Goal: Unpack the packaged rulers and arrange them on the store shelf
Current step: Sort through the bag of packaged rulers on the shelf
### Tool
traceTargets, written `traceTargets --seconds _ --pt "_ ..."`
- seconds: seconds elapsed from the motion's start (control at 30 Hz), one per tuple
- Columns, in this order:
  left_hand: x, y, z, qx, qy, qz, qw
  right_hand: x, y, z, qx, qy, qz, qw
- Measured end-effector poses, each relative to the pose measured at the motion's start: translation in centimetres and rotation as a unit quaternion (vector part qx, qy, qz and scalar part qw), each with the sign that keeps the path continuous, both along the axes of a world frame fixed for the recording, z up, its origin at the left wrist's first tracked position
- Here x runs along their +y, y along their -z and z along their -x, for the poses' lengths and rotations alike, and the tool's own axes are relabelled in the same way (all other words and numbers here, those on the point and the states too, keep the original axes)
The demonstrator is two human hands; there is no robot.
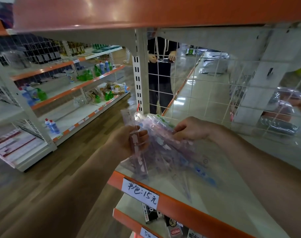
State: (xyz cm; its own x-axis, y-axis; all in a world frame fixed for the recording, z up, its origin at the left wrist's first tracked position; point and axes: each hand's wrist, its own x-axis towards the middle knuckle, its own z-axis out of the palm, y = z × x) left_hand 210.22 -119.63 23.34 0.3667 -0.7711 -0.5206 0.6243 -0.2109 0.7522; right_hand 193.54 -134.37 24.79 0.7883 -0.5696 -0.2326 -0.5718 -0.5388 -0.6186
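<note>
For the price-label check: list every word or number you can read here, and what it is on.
"书包:15元": handwritten white label on the orange shelf edge.
"5元", apparently: cut-off label on the lower shelf edge.
Too blurred to read: print on the packaged rulers, the boxes below, and the far price tags.

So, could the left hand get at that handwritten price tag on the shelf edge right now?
Probably yes: the price tag sits uncovered on the shelf edge just below the left hand. But that hand grips a packaged ruler, and would likely need to set it down first.
</note>
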Motion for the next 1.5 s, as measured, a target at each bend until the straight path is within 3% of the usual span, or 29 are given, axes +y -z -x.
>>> traceTargets --seconds 0.27,0.43,0.53,0.67,0.77,0.9,1.1,1.5 --pt "-0.5 -0.1 0.6 -0.003 0.011 0.005 1.000 -0.5 -1.3 3.2 -0.034 0.045 -0.020 0.998" --pt "-1.1 -0.5 1.4 0.010 0.020 0.047 0.999 0.0 -2.0 3.9 -0.166 0.118 -0.084 0.975" --pt "-1.8 -1.0 2.5 0.008 0.045 0.100 0.994 1.5 -1.8 2.3 -0.203 0.102 -0.125 0.966" --pt "-2.4 -1.7 4.0 0.019 0.095 0.137 0.986 3.1 -1.4 0.0 -0.162 0.050 -0.110 0.979" --pt "-1.7 -1.9 3.5 0.064 0.057 0.144 0.986 1.4 -1.1 -0.1 -0.164 0.105 -0.048 0.980" --pt "-0.6 -1.4 2.4 0.089 0.011 0.095 0.991 -1.1 1.4 0.2 -0.011 0.127 0.095 0.987" --pt "-0.3 -1.0 2.2 0.101 0.006 0.083 0.991 -0.9 2.8 -0.5 0.071 0.137 0.092 0.984" --pt "-0.7 -0.5 1.8 0.065 0.010 0.067 0.996 -1.4 2.5 2.2 0.018 0.100 0.024 0.995"
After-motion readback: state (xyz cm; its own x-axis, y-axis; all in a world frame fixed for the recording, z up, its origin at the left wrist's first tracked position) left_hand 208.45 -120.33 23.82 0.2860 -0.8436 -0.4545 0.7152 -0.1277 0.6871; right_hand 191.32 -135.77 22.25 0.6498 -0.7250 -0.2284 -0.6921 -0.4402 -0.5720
